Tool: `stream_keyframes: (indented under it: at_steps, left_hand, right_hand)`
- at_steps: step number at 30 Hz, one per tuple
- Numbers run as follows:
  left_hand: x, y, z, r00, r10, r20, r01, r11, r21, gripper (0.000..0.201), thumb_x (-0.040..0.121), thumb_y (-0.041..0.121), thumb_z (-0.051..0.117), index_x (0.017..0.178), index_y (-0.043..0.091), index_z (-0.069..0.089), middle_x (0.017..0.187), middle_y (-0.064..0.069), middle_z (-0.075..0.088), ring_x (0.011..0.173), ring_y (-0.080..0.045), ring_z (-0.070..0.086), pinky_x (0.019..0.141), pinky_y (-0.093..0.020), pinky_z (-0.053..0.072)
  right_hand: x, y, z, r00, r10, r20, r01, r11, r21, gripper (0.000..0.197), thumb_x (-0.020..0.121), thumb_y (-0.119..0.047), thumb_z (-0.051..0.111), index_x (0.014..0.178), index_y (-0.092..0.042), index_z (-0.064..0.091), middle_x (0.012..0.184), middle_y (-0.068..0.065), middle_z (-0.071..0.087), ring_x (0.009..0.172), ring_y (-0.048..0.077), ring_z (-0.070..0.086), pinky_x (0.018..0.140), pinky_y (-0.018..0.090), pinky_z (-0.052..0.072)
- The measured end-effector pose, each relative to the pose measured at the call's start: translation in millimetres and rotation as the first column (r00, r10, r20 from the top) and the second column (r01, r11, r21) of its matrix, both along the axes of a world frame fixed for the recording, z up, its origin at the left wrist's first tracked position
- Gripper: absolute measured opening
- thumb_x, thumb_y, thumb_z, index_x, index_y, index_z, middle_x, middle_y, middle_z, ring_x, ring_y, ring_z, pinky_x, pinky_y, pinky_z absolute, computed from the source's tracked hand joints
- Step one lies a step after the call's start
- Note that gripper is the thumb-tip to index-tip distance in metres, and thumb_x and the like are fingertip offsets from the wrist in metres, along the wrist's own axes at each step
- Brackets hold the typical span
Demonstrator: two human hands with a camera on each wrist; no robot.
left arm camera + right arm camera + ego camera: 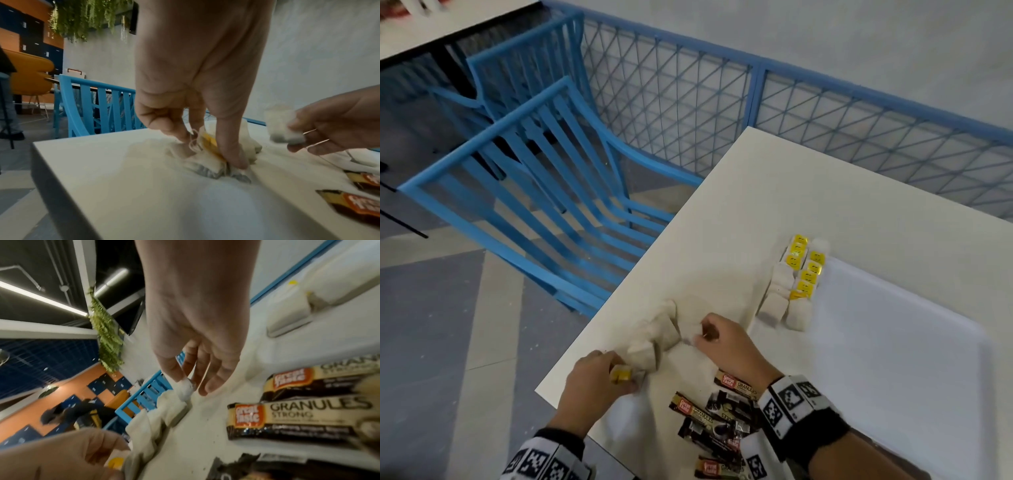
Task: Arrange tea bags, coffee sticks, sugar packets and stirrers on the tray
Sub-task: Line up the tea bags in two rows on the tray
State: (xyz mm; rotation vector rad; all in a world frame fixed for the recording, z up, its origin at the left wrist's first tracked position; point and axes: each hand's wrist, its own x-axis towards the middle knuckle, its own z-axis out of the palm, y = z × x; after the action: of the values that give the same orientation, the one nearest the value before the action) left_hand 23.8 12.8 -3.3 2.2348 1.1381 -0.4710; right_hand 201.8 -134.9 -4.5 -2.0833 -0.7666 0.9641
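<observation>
Coffee sticks [722, 425] lie loose at the bottom of the head view, on the table [722, 219]. Just above them, left hand [589, 387] pinches a yellow-tagged tea bag [621, 373]; right hand [726, 342] pinches another tea bag [284, 129] off the loose tea-bag pile [657, 335]. Step, by my judgement: sorting tea bags. Farther right, a tea-bag row [792, 284] lies along the left rim of the white tray [893, 342]. Next move calls for freeing tangled strings, then carrying both bags to that row.
</observation>
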Motion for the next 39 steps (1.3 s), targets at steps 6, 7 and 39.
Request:
stream_keyframes:
  at_steps: [6, 7, 39]
  left_hand:
    - [-3, -3, 1, 1.000, -0.021, 0.002, 0.021, 0.999, -0.049, 0.026, 0.075, 0.042, 0.072, 0.076, 0.037, 0.047, 0.105, 0.001, 0.034, 0.096, -0.013, 0.030, 0.079, -0.020, 0.032]
    - [-3, -3, 0, 0.999, -0.022, 0.044, 0.026, 0.997, -0.077, 0.028, 0.076, 0.037, 0.073, 0.072, 0.036, 0.045, 0.102, 0.000, 0.039, 0.093, -0.013, 0.035, 0.070, -0.016, 0.030]
    - [29, 2, -5, 0.938, 0.178, 0.297, -0.099, 0.960, -0.263, 0.026, 0.079, 0.022, 0.073, 0.097, 0.027, 0.054, 0.089, 0.008, 0.059, 0.080, -0.006, 0.053, 0.065, -0.014, 0.038]
  right_hand:
    - [-5, -7, 1, 0.965, -0.055, -0.255, 0.072, 0.995, 0.061, 0.012, 0.087, -0.012, 0.055, 0.087, -0.024, 0.054, 0.085, 0.001, 0.066, 0.085, 0.017, 0.065, 0.085, 0.039, 0.055]
    - [-7, -5, 3, 0.964, -0.041, -0.262, 0.055, 0.997, 0.046, 0.014, 0.086, -0.011, 0.053, 0.088, -0.024, 0.054, 0.083, 0.000, 0.066, 0.083, 0.015, 0.064, 0.083, 0.039, 0.055]
    - [-21, 61, -9, 0.941, 0.243, 0.234, -0.217, 0.967, -0.133, 0.021, 0.088, -0.011, 0.054, 0.109, -0.008, 0.055, 0.110, 0.012, 0.060, 0.105, 0.030, 0.050, 0.085, 0.036, 0.040]
